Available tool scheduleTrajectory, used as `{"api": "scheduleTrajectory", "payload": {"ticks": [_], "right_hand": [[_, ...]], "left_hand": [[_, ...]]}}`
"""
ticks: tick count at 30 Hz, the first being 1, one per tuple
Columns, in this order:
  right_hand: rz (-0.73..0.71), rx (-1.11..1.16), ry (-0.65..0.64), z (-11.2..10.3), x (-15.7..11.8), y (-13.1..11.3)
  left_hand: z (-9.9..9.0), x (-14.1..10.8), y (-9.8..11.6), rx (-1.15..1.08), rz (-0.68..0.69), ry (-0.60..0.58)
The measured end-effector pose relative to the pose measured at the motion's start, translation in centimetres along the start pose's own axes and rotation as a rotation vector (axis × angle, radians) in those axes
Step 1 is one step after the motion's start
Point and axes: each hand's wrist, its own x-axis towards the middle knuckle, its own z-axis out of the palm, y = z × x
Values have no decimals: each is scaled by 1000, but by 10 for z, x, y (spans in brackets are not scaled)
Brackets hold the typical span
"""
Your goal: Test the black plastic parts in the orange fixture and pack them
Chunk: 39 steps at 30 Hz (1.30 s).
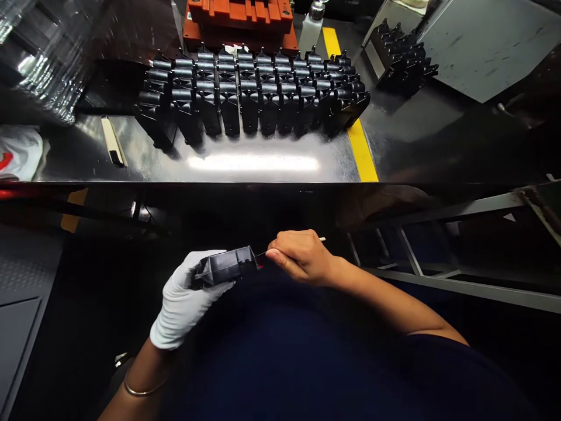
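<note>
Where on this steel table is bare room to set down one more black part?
A bare strip of the steel table lies between its near edge and the rows of black plastic parts, from the utility knife to the yellow stripe. Another patch lies right of the stripe, below the second group of black parts. The rows are crowded.

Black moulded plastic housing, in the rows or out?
Out: the black moulded plastic housing sits in the white-gloved left hand, apart from the matching rows.
</note>
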Motion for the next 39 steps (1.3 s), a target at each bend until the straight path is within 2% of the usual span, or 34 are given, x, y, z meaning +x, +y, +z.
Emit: {"api": "scheduleTrajectory", "payload": {"ticks": [5,10,15,18,20,21,23,25,27,31,33,39], "right_hand": [[2,-22,-23,5,-3,0],[65,-39,-68,7,-1,6],[90,222,-218,-2,-1,4],[84,294,-306,-5,-3,1],[62,306,-303,-5,-4,1],[44,298,-280,-5,-3,1],[-15,247,-213,-3,1,2],[-94,155,-149,-1,8,2],[-170,50,-129,1,16,2],[-284,-75,-191,6,27,1],[-320,-91,-180,9,28,2],[-342,-155,-34,14,25,5]], "left_hand": [[-2,-3,-2,87,263,5],[-4,-6,-2,110,451,-35],[-5,-3,11,146,526,-80],[-6,-1,13,146,552,-119],[-8,0,11,123,502,-108],[-9,0,9,100,434,-107],[-12,2,4,23,201,-157],[-15,6,0,-88,-69,-261],[-19,13,-2,-163,-234,-372],[-22,24,-2,-149,-238,-530],[-22,26,-2,-136,-231,-533],[-21,27,-6,-147,-243,-472]]}}
